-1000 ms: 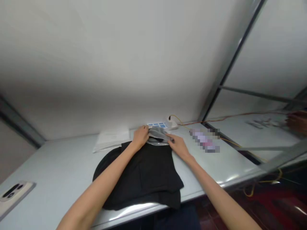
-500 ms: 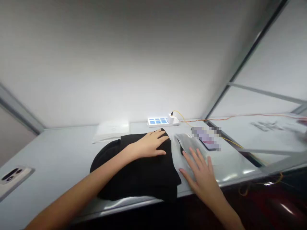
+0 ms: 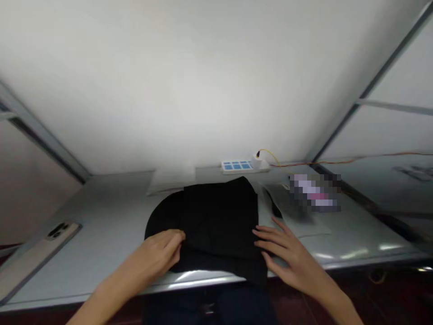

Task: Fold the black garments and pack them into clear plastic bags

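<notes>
A folded black cloth (image 3: pixel 219 221) lies flat at the table's front edge, its left part rounded and its lower right corner hanging over the edge. My left hand (image 3: pixel 160 253) is closed at the cloth's lower left, fingers curled and pinching the fabric; the fingertips are partly hidden. By the right edge is my right hand (image 3: pixel 287 255), open with its fingers spread and pointing left, the tips at or just beside the fabric. A clear plastic bag (image 3: pixel 297 216) with a dark strip in it lies just beyond the right hand.
At the back stands a white power strip (image 3: pixel 237 166) with a plugged-in charger (image 3: pixel 256 161) and a yellow cable. Flat white packaging (image 3: pixel 172 178) lies behind the cloth. A phone (image 3: pixel 43 253) rests at the left, and a partly blurred-out phone-like item (image 3: pixel 314 194) at the right.
My left hand has moved from the cloth's upper right to its lower left and closed. My right hand has come off the plastic bag toward the cloth's right edge. The view has shifted.
</notes>
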The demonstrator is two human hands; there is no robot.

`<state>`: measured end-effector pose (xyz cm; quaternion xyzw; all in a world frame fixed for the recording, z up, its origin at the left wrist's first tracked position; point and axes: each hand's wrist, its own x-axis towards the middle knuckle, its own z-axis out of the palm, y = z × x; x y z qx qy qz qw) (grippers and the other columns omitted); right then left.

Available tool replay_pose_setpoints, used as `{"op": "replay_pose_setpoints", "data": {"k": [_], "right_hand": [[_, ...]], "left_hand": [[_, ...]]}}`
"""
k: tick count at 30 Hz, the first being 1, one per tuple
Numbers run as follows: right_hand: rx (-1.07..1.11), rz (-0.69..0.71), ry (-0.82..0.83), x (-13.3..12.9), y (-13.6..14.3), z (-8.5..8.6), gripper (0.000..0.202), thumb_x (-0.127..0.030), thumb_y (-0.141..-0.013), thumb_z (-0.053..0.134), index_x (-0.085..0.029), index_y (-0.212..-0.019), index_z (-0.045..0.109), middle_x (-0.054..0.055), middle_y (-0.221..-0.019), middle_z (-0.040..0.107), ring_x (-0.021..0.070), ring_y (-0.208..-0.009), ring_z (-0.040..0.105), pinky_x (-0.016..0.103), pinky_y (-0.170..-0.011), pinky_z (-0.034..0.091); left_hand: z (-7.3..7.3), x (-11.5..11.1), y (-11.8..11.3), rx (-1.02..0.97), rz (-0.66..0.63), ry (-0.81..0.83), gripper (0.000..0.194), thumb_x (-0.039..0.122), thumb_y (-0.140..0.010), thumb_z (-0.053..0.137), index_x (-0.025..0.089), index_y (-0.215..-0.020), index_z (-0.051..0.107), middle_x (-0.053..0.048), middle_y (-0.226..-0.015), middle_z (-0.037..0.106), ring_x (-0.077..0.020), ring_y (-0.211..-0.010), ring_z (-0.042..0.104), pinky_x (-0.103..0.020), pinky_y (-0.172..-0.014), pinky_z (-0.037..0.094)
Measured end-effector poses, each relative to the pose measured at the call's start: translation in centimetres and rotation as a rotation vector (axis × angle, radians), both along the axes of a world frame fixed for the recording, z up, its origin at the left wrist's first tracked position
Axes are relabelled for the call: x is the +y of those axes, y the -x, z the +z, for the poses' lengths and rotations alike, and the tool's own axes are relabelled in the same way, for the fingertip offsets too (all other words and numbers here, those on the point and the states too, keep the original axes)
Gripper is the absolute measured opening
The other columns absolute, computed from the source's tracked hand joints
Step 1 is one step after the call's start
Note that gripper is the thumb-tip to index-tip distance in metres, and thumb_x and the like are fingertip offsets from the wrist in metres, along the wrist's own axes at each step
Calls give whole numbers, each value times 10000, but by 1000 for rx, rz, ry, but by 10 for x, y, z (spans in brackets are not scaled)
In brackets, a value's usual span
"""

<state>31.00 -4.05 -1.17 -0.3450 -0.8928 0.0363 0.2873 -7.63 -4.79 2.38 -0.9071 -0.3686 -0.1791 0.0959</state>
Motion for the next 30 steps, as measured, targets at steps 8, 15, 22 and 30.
{"op": "replay_pose_setpoints", "data": {"k": [8, 15, 22, 30], "right_hand": [[513, -359, -91, -6, 25, 28, 111, -228, -962, 585, -280, -994, 677, 50, -947, 753, 263, -987, 717, 437, -937, 580], [228, -536, -192, 57, 58, 43, 382, -414, -1002, 527, -197, -1298, 634, 172, -1249, 692, 379, -1182, 627, 612, -1023, 474], [-182, -115, 78, 27, 48, 18, 901, -541, -844, 736, -315, -1601, 305, 119, -1615, 396, 399, -1498, 321, 677, -1190, 271], [-106, -137, 36, 44, 9, 3, 747, 19, -671, 497, -286, -1335, 651, 67, -1356, 664, 301, -1229, 614, 528, -1024, 531]], "left_hand": [[44, -23, 7, -289, 187, -113, 266, 213, -1031, 468, 243, -1280, 555, -45, -1031, 741, -193, -905, 731, -289, -812, 595], [26, 60, -11, 81, 456, 0, 340, 262, -1028, 430, 163, -1282, 633, -178, -1326, 673, -343, -1192, 663, -540, -991, 530], [-29, 13, -9, 171, 203, 12, 866, 703, -958, 444, 210, -1629, 205, -157, -1640, 324, -368, -1501, 337, -578, -1158, 374], [-15, 8, -67, 46, 322, -46, 736, 455, -1019, 454, 98, -1614, 210, -228, -1638, 283, -378, -1526, 272, -648, -1210, 243]]}}
